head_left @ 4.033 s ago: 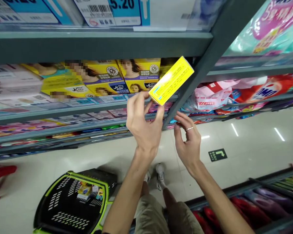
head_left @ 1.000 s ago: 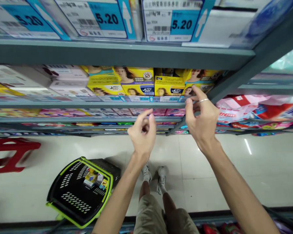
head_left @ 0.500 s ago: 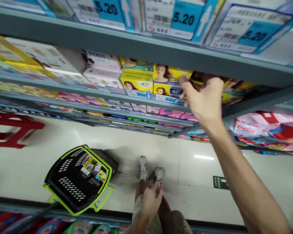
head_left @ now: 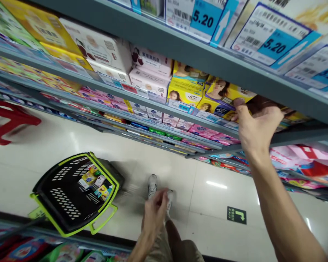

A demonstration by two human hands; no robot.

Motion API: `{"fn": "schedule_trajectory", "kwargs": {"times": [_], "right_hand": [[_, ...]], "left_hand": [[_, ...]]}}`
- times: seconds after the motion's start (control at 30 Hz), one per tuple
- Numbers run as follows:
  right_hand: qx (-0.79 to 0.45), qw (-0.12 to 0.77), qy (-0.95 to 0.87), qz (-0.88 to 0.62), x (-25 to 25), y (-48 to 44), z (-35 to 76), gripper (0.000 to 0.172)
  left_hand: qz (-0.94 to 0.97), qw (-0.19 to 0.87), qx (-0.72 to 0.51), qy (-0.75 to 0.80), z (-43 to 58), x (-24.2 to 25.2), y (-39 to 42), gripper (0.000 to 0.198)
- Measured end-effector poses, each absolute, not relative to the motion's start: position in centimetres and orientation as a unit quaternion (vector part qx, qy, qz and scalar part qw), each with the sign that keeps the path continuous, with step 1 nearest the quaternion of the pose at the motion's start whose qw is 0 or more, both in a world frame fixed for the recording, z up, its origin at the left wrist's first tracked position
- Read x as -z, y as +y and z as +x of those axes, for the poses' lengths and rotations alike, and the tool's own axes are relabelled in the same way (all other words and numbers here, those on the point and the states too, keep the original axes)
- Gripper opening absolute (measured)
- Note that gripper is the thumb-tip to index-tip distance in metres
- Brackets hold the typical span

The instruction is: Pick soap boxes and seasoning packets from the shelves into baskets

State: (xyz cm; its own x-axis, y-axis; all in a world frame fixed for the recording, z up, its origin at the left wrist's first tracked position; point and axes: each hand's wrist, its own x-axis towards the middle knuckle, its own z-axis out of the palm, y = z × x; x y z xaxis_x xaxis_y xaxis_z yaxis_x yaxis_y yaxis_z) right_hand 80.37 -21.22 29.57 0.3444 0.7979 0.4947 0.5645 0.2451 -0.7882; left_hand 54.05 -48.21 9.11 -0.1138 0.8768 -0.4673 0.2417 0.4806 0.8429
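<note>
My right hand [head_left: 258, 127] reaches up into the grey shelf [head_left: 180, 43], among yellow boxes [head_left: 184, 92] printed with faces. Its thumb presses on the front of one yellow box [head_left: 224, 95] and its fingers curl over the top, partly hidden under the shelf above. My left hand [head_left: 155, 214] hangs low by my thigh. Its fingers are loosely apart, it holds nothing, and it is slightly blurred. White and pink boxes [head_left: 150, 72] stand to the left of the yellow ones.
A black and green shopping basket [head_left: 113, 189] with a few small packets sits on the tiled floor at the lower left. A red stool [head_left: 5, 120] stands at the far left. Price tags [head_left: 205, 16] reading 5.20 hang above. A green exit sign [head_left: 236, 214] marks the floor.
Four seconds ago my left hand held a yellow box up; now it is empty and has dropped to my thigh. My right hand has gone into the shelf. The view swung left.
</note>
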Motion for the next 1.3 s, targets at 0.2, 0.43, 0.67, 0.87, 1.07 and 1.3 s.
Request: {"fn": "schedule_trajectory", "kwargs": {"times": [0.2,0.43,0.67,0.87,1.07,1.3], "right_hand": [[-0.135,0.578,-0.544,-0.593,-29.5,-20.9,79.5,0.021],[-0.131,0.554,-0.555,-0.607,-29.6,-20.5,77.6,0.023],[-0.124,0.608,-0.510,-0.595,-28.8,-21.3,79.0,0.029],[-0.101,0.684,-0.449,-0.566,-28.8,-22.1,79.1,0.028],[-0.072,0.626,-0.485,-0.607,-29.6,-21.6,80.8,0.014],[-0.052,0.541,-0.555,-0.629,-30.1,-20.0,81.0,0.014]], "left_hand": [[0.528,0.278,-0.567,0.567,52.3,-21.9,-30.8,0.022],[0.617,0.207,-0.602,0.463,55.5,-26.2,-22.0,0.025],[0.677,0.102,-0.588,0.431,57.0,-26.4,-19.6,0.026],[0.759,0.070,-0.521,0.384,59.3,-25.6,-18.7,0.028],[0.792,0.065,-0.483,0.368,61.2,-25.4,-16.9,0.032],[0.746,0.146,-0.503,0.411,62.3,-25.7,-15.0,0.036]]}}
